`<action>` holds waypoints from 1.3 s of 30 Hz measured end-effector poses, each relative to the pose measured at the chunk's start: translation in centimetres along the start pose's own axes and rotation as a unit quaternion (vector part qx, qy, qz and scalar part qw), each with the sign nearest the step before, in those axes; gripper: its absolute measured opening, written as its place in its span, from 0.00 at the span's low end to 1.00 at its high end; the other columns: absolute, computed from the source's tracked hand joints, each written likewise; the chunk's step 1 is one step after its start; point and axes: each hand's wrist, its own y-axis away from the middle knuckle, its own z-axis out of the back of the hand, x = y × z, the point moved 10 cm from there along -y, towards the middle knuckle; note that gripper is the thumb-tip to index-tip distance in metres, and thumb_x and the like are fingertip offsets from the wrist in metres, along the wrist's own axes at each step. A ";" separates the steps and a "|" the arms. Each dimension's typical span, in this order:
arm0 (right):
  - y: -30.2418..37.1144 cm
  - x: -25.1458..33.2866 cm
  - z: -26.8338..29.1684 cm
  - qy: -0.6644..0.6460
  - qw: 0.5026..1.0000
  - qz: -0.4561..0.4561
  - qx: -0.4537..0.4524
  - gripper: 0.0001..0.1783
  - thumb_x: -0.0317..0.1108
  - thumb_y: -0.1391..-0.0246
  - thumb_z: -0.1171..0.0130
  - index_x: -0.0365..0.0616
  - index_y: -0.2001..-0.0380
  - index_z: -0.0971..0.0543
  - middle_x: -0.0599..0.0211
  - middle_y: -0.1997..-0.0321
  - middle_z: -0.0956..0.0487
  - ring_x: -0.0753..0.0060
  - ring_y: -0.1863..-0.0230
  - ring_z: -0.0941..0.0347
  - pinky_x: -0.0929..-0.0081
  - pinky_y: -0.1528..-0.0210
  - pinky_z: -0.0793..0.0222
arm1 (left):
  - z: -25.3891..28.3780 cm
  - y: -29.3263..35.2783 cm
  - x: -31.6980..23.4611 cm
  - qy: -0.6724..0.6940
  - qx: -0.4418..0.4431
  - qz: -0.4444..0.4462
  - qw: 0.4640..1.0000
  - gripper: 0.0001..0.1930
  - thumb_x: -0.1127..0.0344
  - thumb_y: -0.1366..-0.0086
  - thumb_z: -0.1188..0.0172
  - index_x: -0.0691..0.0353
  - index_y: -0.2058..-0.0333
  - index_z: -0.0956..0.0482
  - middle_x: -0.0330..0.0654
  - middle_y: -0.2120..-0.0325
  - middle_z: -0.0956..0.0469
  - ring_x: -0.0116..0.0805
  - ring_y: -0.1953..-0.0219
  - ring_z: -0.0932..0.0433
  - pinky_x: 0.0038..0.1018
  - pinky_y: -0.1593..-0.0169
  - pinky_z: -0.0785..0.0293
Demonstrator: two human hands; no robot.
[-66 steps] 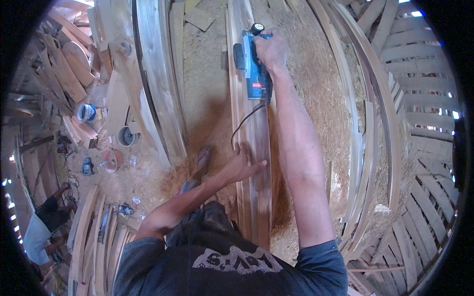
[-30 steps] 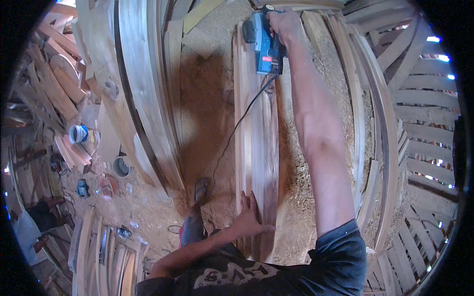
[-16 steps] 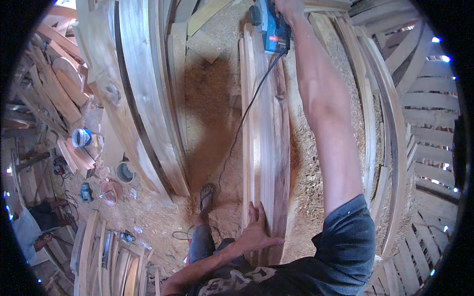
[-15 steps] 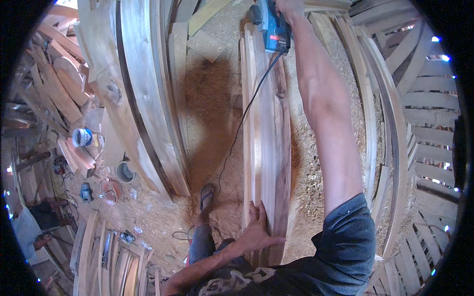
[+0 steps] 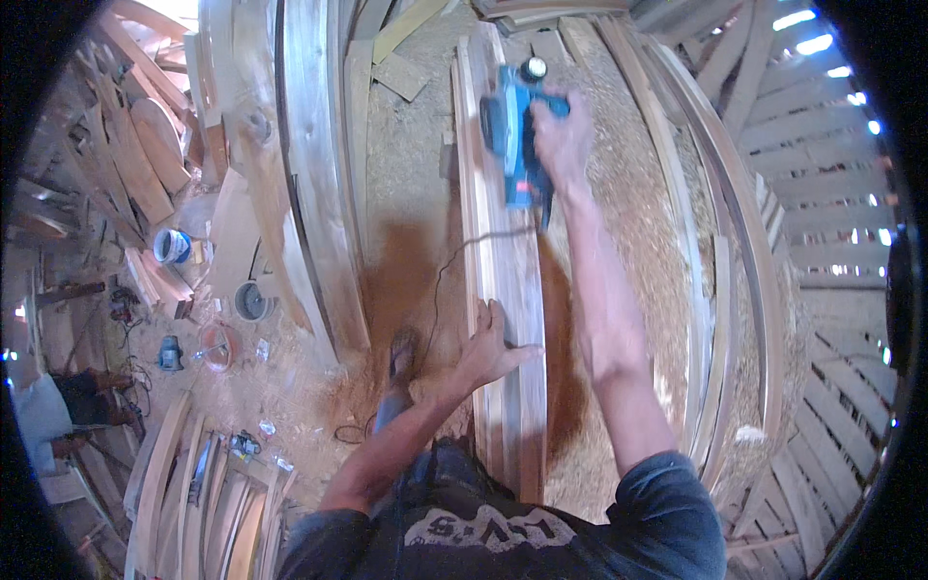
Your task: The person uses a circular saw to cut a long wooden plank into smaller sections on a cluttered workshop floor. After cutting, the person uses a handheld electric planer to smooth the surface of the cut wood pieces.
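My right hand [image 5: 565,143] is wrapped round the handle of a blue electric hand planer [image 5: 519,172], which sits on a long wooden beam [image 5: 514,290]. The planer's dark cord [image 5: 449,259] trails from its near end across the beam and down to the left. Nearer to me, my left hand [image 5: 491,350] lies on the same beam, thumb spread toward its right edge and fingers toward its left. The beam runs lengthwise away from me, its near end by my body.
Tall stacked boards [image 5: 314,193] stand left of the beam, with curved planks [image 5: 667,155] along the right. A bucket [image 5: 253,302], a paint tub [image 5: 172,246] and a power tool [image 5: 170,354] lie on the left. Another person [image 5: 72,411] is at the far left. Shavings cover the ground.
The planer and my right hand have come back along the beam toward me. My left hand stays on the beam, and my view has shifted.
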 end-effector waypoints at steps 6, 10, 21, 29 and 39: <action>27.3 5.7 19.1 0.000 0.991 -0.133 0.015 0.17 0.32 0.46 0.35 0.42 0.52 0.18 0.45 0.60 0.14 0.51 0.58 0.15 0.57 0.54 0.23 | -12.4 24.0 5.8 -0.159 0.306 -0.131 0.929 0.56 0.37 0.36 0.33 0.75 0.27 0.49 0.65 0.27 0.44 0.56 0.26 0.41 0.41 0.28 0.37; 46.2 11.1 29.6 0.039 0.983 -0.176 0.030 0.16 0.32 0.44 0.34 0.42 0.52 0.19 0.49 0.57 0.14 0.50 0.55 0.15 0.58 0.52 0.22 | -11.0 32.3 13.6 -0.056 0.237 -0.048 0.969 0.31 0.48 0.25 0.44 0.74 0.39 0.28 0.54 0.46 0.21 0.44 0.43 0.22 0.39 0.38 0.28; 79.6 20.9 48.7 0.110 0.959 -0.248 0.086 0.16 0.25 0.46 0.30 0.44 0.53 0.18 0.53 0.58 0.14 0.54 0.58 0.14 0.63 0.58 0.20 | -14.5 27.2 2.5 -0.027 -0.060 -0.073 0.995 0.59 0.30 0.40 0.34 0.78 0.28 0.44 0.67 0.32 0.34 0.54 0.29 0.34 0.38 0.27 0.40; 81.4 20.8 49.9 0.124 0.963 -0.228 0.075 0.14 0.27 0.45 0.30 0.44 0.54 0.18 0.54 0.59 0.14 0.55 0.60 0.13 0.64 0.60 0.20 | -16.4 27.5 2.3 -0.015 -0.036 -0.065 0.997 0.69 0.30 0.51 0.27 0.80 0.28 0.48 0.63 0.43 0.25 0.50 0.39 0.24 0.33 0.36 0.31; 74.8 19.0 46.3 0.098 0.962 -0.245 0.073 0.14 0.28 0.43 0.33 0.43 0.53 0.18 0.52 0.59 0.14 0.52 0.60 0.14 0.61 0.58 0.22 | -16.1 28.0 1.8 -0.025 -0.030 -0.051 0.998 0.69 0.29 0.52 0.27 0.81 0.28 0.46 0.55 0.53 0.20 0.45 0.46 0.21 0.31 0.40 0.29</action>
